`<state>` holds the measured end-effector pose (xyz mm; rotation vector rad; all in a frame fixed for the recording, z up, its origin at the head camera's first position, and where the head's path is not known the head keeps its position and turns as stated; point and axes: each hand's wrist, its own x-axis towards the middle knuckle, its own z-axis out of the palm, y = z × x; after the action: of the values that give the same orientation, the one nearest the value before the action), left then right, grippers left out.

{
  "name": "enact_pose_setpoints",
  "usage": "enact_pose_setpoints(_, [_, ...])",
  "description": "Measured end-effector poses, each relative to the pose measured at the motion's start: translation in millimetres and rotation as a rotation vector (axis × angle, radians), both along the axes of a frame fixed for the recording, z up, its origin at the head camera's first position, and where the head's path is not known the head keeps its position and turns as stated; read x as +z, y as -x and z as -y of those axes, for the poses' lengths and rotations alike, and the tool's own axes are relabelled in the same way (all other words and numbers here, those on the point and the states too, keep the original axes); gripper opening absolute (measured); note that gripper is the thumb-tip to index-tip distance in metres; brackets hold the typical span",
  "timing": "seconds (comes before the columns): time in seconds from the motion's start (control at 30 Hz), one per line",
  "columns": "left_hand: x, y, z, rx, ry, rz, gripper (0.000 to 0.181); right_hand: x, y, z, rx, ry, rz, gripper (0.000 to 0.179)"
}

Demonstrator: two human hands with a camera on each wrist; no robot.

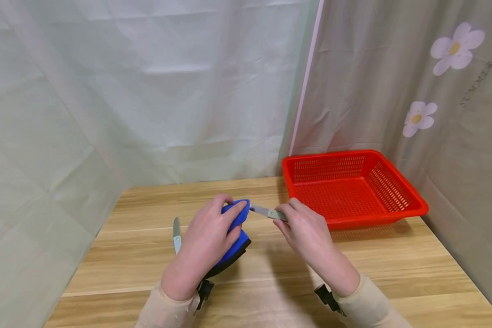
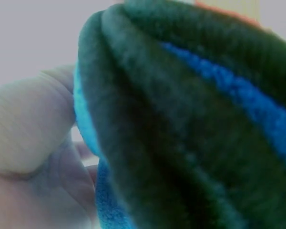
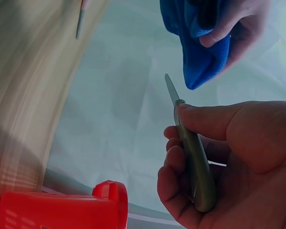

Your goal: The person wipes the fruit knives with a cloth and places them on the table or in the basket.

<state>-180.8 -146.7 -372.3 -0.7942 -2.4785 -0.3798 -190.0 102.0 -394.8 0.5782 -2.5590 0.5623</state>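
Observation:
My left hand (image 1: 208, 234) grips a folded blue cloth (image 1: 238, 222) with black edging over the middle of the table. In the left wrist view the cloth's dark border (image 2: 148, 109) fills much of the picture, close to the thumb. My right hand (image 1: 305, 228) holds a small knife (image 3: 195, 162) by its grey-green handle, thumb along the handle near the blade. The blade points left toward the cloth, its tip close to the cloth's corner. Left of my left hand, a second knife (image 1: 176, 228) with a pale handle lies on the table, its handle end partly hidden.
A red plastic basket (image 1: 414, 210) with slotted walls stands at the table's back right, just beyond my right hand. The wooden table (image 1: 135, 269) meets pale curtains (image 1: 180, 91) at the back and sides.

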Motion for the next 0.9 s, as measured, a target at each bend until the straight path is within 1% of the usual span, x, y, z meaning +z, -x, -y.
enact_pose_setpoints(0.37, [-1.9, -3.4, -15.7, -0.062, 0.040, 0.009, 0.047, -1.9, -2.2, 0, 0.014, -0.008, -0.007, 0.026])
enact_pose_setpoints(0.6, [-4.7, -7.0, -22.7, -0.050, 0.099, 0.019, 0.048, -1.8, -3.1, 1, 0.023, -0.010, -0.013, 0.025])
enact_pose_setpoints(0.9, [-5.3, -10.2, -25.0, -0.046, 0.103, 0.042, 0.048, 0.5, -5.1, 2, 0.027, -0.017, -0.007, 0.027])
